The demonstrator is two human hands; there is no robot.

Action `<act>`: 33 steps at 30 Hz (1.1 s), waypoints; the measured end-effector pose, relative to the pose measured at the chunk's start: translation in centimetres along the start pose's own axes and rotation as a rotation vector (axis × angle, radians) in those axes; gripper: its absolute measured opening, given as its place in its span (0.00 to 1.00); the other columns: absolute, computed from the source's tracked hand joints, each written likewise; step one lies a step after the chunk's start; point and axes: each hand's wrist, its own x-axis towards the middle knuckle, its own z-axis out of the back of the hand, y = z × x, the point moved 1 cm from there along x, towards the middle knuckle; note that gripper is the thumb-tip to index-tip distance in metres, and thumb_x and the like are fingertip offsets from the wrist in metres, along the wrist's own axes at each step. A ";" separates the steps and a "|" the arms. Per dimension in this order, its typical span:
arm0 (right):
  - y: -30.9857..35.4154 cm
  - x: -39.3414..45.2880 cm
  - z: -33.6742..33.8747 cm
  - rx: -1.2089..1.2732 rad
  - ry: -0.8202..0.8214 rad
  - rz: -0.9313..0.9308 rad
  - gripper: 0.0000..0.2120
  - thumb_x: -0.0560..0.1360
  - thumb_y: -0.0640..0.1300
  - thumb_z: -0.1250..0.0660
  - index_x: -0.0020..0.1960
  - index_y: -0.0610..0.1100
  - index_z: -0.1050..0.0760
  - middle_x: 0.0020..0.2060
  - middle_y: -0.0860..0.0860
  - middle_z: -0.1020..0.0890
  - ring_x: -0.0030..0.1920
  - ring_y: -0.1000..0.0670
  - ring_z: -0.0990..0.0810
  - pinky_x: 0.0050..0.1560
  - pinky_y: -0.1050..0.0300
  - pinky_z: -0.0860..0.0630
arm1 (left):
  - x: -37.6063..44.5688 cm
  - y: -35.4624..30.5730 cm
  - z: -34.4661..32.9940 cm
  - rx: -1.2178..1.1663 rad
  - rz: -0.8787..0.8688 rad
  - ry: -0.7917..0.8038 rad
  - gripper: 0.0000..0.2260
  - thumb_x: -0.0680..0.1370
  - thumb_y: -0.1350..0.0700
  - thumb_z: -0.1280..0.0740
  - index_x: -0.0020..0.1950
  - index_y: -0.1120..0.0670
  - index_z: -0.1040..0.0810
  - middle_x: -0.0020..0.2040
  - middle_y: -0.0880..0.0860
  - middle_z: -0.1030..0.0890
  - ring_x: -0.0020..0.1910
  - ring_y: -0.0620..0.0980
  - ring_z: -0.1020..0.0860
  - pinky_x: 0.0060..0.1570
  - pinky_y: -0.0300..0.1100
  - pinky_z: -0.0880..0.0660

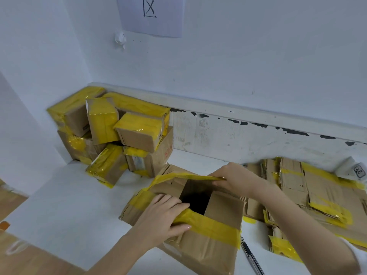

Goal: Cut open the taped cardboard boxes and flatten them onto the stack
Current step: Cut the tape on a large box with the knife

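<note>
A brown cardboard box (210,241) with yellow tape sits on the white table in front of me, its top cut open and dark inside. My left hand (164,213) grips the near taped flap at the opening. My right hand (234,179) holds the far flap and pulls it back. A stack of flattened boxes (309,197) lies to the right. A pile of sealed taped boxes (119,132) is heaped in the back left corner. A utility knife (251,255) lies on the table just right of the open box.
The white table (65,205) ends at the left and near edges over a wooden floor. A white wall with a taped paper sign (151,14) rises behind. A small white object (359,170) sits at the far right.
</note>
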 end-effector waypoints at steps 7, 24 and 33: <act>-3.3 2.0 2.6 0.296 0.137 0.019 0.20 0.79 0.42 0.38 0.29 0.48 0.39 0.25 0.57 0.35 0.26 0.60 0.37 0.32 0.66 0.40 | -0.9 0.2 0.1 -0.053 0.005 0.067 0.14 0.76 0.39 0.43 0.54 0.44 0.27 0.44 0.40 0.25 0.46 0.37 0.32 0.51 0.33 0.37; -8.7 3.5 -5.7 0.135 -0.136 -0.457 0.19 0.80 0.56 0.50 0.39 0.46 0.30 0.38 0.50 0.23 0.43 0.48 0.23 0.42 0.53 0.28 | -5.3 -3.2 2.7 0.073 0.053 -0.362 0.21 0.73 0.73 0.42 0.44 0.44 0.37 0.41 0.44 0.33 0.40 0.43 0.32 0.43 0.31 0.33; -8.1 3.2 -6.7 0.131 -0.122 -0.502 0.19 0.81 0.54 0.50 0.40 0.44 0.29 0.43 0.47 0.22 0.46 0.45 0.23 0.41 0.55 0.30 | -8.6 -6.7 -1.7 -0.163 0.319 -0.095 0.03 0.68 0.48 0.38 0.41 0.44 0.28 0.54 0.40 0.27 0.52 0.42 0.28 0.55 0.29 0.33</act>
